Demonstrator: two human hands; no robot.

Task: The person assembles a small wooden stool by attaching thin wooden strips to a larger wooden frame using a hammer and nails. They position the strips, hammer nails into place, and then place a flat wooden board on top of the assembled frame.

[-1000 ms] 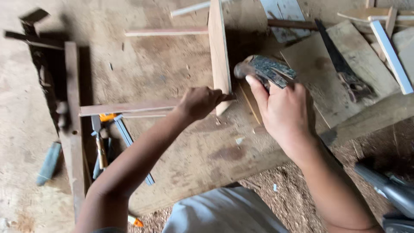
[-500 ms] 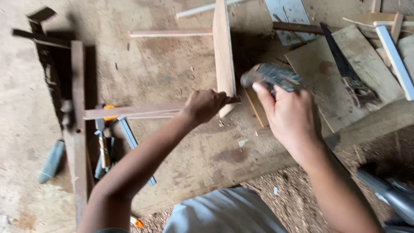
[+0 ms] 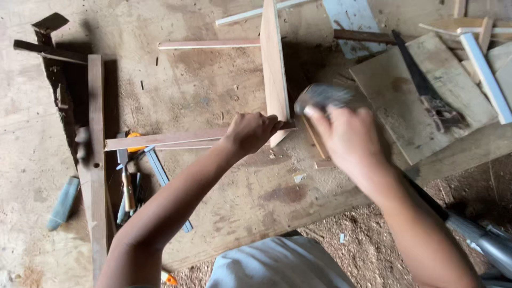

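Since the frame half a second earlier, the right hand [image 3: 349,140] has swung lower and closer to the joint, and the hammer head now shows only as a grey motion blur. Head view, the only one: left hand [image 3: 250,130] lies mid-bench, fingers closed narrowly around the near end of the pale upright wooden slat [image 3: 273,69], right where it meets the long thin wooden strip [image 3: 170,138] running off to the left; the grip looks meant to pin the two pieces square while they are struck. Right hand is wrapped in a fist around the wooden handle of the blurred grey-headed hammer [image 3: 322,97], held just right of the slat, head near the joint but contact cannot be resolved. Workpiece rests on the worn, stained plywood bench top [image 3: 213,90]. Second thin strip [image 3: 208,44] joins the slat farther away, also pointing left. Dark-bladed handsaw [image 3: 421,85] lies on a board to the far right. Chisels and small hand tools [image 3: 130,186] sit at the near left, below the strip.
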